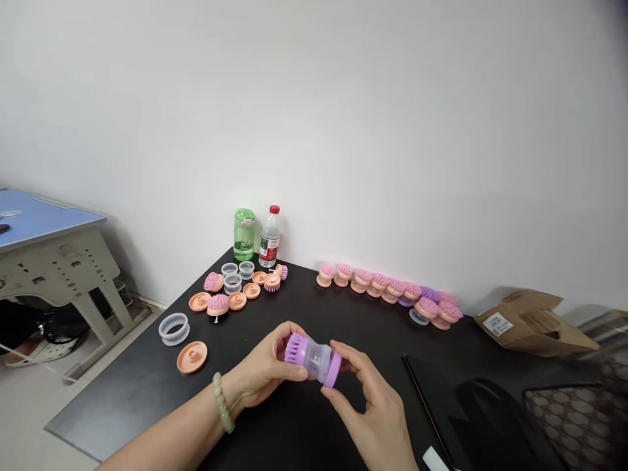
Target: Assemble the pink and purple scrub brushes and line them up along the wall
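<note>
Between my two hands a purple scrubbing brush [318, 360] with a clear middle is held on its side above the black table. Its bristle end points left, and my left hand [269, 363], with a beaded bracelet on the wrist, grips it there. My right hand [366, 399] pinches the purple cap [333, 369] at the other end. Left of my hands lie an orange cap [191, 357] and a clear ring [174, 329]. Farther back are several pink brush heads [218, 304], more orange caps [237, 301] and clear rings [232, 283].
A row of assembled pink and purple brushes [377, 284] stands along the wall. At the back left corner are a green bottle [244, 235] and a red-capped water bottle [269, 239]. A brown paper bag [534, 320] and a dark tablet [441, 392] lie at right.
</note>
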`<state>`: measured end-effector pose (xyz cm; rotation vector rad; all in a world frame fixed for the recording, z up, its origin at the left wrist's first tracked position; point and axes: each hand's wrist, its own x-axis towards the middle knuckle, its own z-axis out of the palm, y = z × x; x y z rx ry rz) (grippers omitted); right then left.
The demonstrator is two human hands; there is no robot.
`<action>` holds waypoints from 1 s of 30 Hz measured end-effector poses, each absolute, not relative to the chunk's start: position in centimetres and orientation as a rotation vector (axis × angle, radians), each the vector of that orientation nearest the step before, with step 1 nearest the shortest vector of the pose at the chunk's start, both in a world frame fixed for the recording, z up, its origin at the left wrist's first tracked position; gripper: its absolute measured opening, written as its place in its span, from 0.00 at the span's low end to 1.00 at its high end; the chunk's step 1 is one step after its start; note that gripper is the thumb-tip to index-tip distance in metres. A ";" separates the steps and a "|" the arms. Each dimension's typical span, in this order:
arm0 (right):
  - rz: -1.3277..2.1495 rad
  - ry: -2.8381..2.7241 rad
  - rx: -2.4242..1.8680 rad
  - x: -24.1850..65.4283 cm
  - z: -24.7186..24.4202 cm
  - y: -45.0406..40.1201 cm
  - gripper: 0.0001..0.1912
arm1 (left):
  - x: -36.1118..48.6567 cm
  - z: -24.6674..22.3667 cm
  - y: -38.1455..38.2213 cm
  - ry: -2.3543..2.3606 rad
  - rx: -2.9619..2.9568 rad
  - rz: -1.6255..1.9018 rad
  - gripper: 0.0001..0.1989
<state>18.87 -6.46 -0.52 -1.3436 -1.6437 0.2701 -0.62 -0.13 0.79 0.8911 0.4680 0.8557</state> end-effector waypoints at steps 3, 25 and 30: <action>0.202 -1.712 -1.245 18.6 0.2 -6.7 0.21 | -0.8 1.2 -0.2 0.464 0.928 0.842 0.24; 0.081 -1.812 -1.340 24.8 1.9 -7.4 0.24 | -1.5 -0.6 0.5 0.382 0.624 0.723 0.24; -0.112 -1.590 -1.916 37.4 -0.8 -6.5 0.21 | -1.4 -1.0 1.0 0.497 0.504 0.758 0.27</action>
